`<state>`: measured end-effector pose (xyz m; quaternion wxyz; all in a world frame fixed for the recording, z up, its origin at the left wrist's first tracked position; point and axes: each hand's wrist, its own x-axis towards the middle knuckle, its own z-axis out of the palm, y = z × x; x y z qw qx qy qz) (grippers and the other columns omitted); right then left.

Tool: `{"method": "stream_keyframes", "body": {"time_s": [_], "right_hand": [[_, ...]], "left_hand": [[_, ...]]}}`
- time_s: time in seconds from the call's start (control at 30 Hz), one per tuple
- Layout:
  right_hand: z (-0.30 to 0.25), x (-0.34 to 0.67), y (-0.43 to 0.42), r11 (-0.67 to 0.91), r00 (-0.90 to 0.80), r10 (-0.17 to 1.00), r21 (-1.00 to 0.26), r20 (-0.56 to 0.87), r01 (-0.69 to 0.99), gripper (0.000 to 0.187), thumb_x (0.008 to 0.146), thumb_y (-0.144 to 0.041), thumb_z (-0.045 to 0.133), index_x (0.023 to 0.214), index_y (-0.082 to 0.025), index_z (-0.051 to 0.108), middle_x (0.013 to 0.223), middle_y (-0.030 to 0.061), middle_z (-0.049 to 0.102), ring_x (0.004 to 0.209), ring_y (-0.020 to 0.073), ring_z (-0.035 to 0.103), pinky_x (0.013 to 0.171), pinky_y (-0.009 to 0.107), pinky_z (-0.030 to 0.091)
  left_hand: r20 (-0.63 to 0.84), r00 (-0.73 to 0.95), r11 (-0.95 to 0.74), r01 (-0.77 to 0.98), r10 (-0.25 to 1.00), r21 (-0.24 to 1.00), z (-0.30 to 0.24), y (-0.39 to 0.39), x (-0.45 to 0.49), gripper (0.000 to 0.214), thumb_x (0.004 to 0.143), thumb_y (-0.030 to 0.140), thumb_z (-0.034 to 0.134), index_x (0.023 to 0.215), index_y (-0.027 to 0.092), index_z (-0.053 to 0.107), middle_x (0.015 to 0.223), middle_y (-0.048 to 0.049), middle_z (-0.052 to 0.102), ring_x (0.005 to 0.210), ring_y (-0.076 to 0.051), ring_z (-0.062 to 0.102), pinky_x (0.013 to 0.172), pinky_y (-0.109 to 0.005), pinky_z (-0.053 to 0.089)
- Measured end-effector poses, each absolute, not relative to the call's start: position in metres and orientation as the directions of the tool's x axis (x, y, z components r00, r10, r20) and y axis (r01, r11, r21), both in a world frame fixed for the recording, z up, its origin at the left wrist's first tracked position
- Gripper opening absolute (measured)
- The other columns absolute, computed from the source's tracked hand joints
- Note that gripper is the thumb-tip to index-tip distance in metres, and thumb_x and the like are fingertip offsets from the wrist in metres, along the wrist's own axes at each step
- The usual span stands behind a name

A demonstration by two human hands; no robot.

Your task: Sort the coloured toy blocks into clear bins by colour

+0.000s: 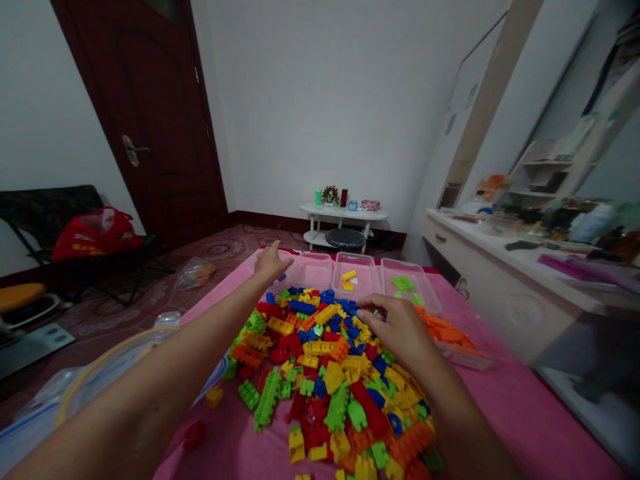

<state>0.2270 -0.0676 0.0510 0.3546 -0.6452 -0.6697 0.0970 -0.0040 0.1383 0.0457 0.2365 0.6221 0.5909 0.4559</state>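
A large pile of building bricks [320,348] in red, yellow, green, blue and orange covers the pink cloth. My left hand [273,262] reaches over the far-left clear tray [256,261], its fingers apart. Below that hand a small blue brick [283,277] shows at the tray. At the far right side of the pile, my right hand [393,319] has its fingers curled in close to several blue bricks [350,305]. Whatever is between its fingertips is too small to make out.
Beside the left tray stand another clear tray [316,259], a tray [360,259] with yellow bricks and one [425,283] with green bricks. Orange bricks [445,331] fill a container at right. A round-rimmed bag [107,357] is at left, a white dresser [500,280] at right.
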Motion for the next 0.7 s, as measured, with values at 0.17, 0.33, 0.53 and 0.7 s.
{"method": "stream_keyframes", "body": {"time_s": [0.17,0.33,0.53,0.7], "right_hand": [[0.044,0.225,-0.064,0.107,0.082,0.944,-0.529,0.321,0.842,0.021,0.077,-0.027,0.06,0.093,-0.022,0.073,0.09,0.0027,0.074,0.082,0.0197,0.066,0.074,0.029,0.047],[0.039,0.224,-0.062,0.085,0.065,0.958,-0.496,0.278,0.864,0.022,0.076,-0.026,0.061,0.095,-0.022,0.073,0.092,0.0043,0.074,0.085,0.0206,0.066,0.075,0.028,0.047],[0.037,0.225,-0.061,0.082,0.062,0.962,-0.495,0.266,0.865,0.022,0.077,-0.027,0.061,0.094,-0.022,0.073,0.091,0.004,0.074,0.086,0.0205,0.067,0.076,0.028,0.047],[0.038,0.221,-0.061,0.074,0.061,0.965,-0.487,0.256,0.87,0.022,0.078,-0.026,0.059,0.094,-0.021,0.073,0.09,0.0051,0.074,0.084,0.0212,0.067,0.071,0.028,0.047]], "left_hand": [[0.362,0.362,-0.49,0.788,0.859,0.374,0.028,0.078,0.025,0.029,0.081,0.034,0.056,0.103,0.021,0.071,0.104,-0.0085,0.07,0.103,-0.024,0.062,0.092,-0.033,0.044],[0.13,0.429,-0.445,0.886,0.894,0.131,0.02,0.037,0.028,0.042,0.071,0.014,0.06,0.111,0.025,0.068,0.109,-0.0099,0.069,0.104,-0.029,0.062,0.086,-0.038,0.047],[0.166,0.292,-0.328,0.905,0.942,0.272,0.012,0.042,0.02,0.036,0.072,0.01,0.054,0.1,0.025,0.072,0.102,-0.0078,0.071,0.1,-0.027,0.064,0.082,-0.035,0.048],[0.139,0.129,-0.177,0.359,0.982,0.916,0.009,0.057,0.022,0.017,0.075,0.017,0.057,0.088,0.019,0.067,0.087,-0.0054,0.069,0.084,-0.02,0.064,0.07,-0.027,0.05]]}}
